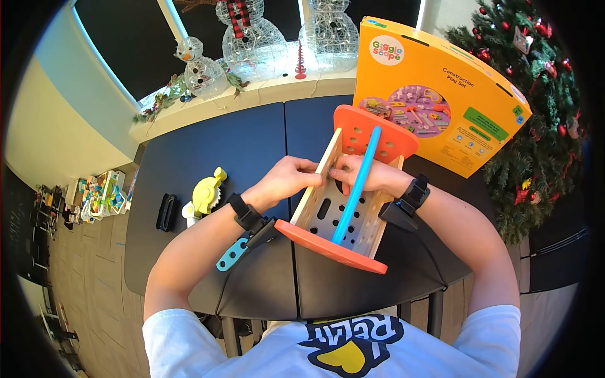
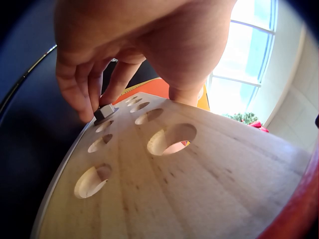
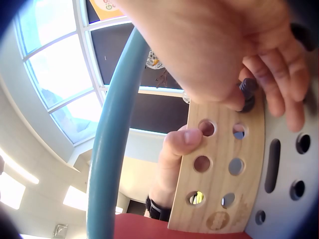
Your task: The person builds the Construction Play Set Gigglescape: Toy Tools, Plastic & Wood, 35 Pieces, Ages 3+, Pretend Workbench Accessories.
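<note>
A toy toolbox with wooden sides, orange ends and a blue bar handle (image 1: 358, 186) is tilted between both hands. The left hand (image 1: 291, 181) grips the left wooden panel (image 2: 134, 174), its thumb (image 3: 185, 141) over the edge on the inner face. Outside, its fingertips touch a grey hexagonal bolt head (image 2: 104, 113). Reaching inside the box, the right hand (image 1: 372, 176) pinches a dark threaded piece (image 3: 247, 87) at the inner face of that panel (image 3: 219, 164); its other fingers extend over the grey perforated base (image 3: 284, 169).
A yellow-green toy saw (image 1: 206, 195), a black case (image 1: 167, 212) and a blue perforated strip (image 1: 232, 254) lie left on the dark table (image 1: 265, 277). An orange play-set box (image 1: 441, 82) stands at the back right, beside a decorated tree (image 1: 545, 113).
</note>
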Available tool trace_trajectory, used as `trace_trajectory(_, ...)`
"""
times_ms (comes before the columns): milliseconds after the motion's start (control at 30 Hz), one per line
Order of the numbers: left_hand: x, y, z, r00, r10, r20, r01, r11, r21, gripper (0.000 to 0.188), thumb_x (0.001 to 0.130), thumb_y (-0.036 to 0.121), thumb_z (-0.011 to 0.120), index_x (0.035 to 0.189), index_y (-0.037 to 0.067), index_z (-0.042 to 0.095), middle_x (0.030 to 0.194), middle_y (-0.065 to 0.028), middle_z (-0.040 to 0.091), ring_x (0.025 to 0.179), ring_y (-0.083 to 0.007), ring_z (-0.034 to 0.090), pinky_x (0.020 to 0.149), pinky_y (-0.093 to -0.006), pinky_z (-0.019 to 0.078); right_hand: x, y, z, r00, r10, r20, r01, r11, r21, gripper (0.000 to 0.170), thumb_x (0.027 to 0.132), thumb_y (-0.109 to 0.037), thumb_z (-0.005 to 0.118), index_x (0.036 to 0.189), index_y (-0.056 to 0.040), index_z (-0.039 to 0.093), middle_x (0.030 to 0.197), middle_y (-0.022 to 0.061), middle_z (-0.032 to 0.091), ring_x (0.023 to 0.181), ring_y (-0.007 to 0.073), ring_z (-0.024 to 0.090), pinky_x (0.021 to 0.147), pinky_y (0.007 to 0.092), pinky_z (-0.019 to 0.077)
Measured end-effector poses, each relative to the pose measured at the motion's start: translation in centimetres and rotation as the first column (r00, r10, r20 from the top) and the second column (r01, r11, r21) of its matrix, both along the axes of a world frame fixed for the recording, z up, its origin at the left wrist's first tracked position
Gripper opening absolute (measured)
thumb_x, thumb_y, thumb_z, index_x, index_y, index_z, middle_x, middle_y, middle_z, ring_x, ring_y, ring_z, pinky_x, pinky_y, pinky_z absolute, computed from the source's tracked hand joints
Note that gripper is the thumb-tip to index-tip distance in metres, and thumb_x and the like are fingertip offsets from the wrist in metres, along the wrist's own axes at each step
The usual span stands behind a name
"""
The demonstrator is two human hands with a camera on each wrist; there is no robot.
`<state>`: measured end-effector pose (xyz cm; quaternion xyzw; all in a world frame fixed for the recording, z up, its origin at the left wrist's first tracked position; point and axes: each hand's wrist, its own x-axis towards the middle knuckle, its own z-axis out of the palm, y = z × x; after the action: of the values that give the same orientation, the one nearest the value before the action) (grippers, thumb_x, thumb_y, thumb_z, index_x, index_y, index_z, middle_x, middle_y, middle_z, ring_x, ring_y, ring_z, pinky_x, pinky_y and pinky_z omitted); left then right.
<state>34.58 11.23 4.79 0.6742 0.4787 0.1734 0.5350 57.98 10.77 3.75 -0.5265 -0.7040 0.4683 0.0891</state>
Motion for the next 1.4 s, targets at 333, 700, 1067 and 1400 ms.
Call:
trace_trajectory(333,0.1,-0.1,0.2,1.0,0.012,0.003,-0.012,1.0,-0.011,0.053,0.08,0.03,0.075,0.122,-0.002,0.076,0.112,-0.0163,0.077,0.108,-0.0208,0.07,0.1,-0.0332,0.0511,0.2,1.2,-1.3,0.998,0.019,-0.068,-0.027,0.992,-0.123,0.045,0.113,-0.035,0.039,0.116,0.0041,0.059,0.077,0.0099,0.073,0.062,0.0154,0.072,0.051,0.0274,0.0539)
trace_trajectory(700,-0.6,-0.7,0.3,1.0,0.011,-0.002,-0.011,1.0,-0.014,0.056,0.093,0.041,0.075,0.129,-0.002,0.073,0.123,-0.018,0.074,0.119,-0.0241,0.067,0.105,-0.0359,0.0483,2.4,0.2,3.0,0.868,0.266,0.42,-0.404,0.869,0.284,0.035,0.11,-0.029,0.044,0.112,-0.0012,0.066,0.115,0.0216,0.071,0.103,0.0331,0.071,0.086,0.0449,0.0568)
trace_trajectory(1067,-5.7,-6.2,5.2,0.871,-0.492,0.002,0.402,0.713,0.575,0.048,0.085,0.048,0.084,0.11,0.007,0.076,0.144,-0.0152,0.057,0.127,-0.0343,0.057,0.104,-0.0456,0.0475,8.9,-3.1,9.1,0.984,-0.161,0.078,0.076,0.77,0.634,0.021,0.098,-0.019,0.067,0.106,-0.0001,0.07,0.085,0.01,0.066,0.078,0.0232,0.062,0.072,0.0342,0.0499)
trace_trajectory(1400,-7.7,-6.6,6.3,0.933,-0.359,-0.022,0.312,0.777,0.547,0.023,0.087,0.018,0.084,0.101,0.003,0.073,0.133,-0.0115,0.065,0.12,-0.0308,0.061,0.102,-0.0418,0.0481,9.5,-4.0,5.8,0.976,-0.193,-0.096,0.205,0.694,0.691,0.033,0.107,-0.018,0.049,0.132,-0.0022,0.062,0.103,0.0269,0.073,0.098,0.0441,0.07,0.085,0.0464,0.0545)
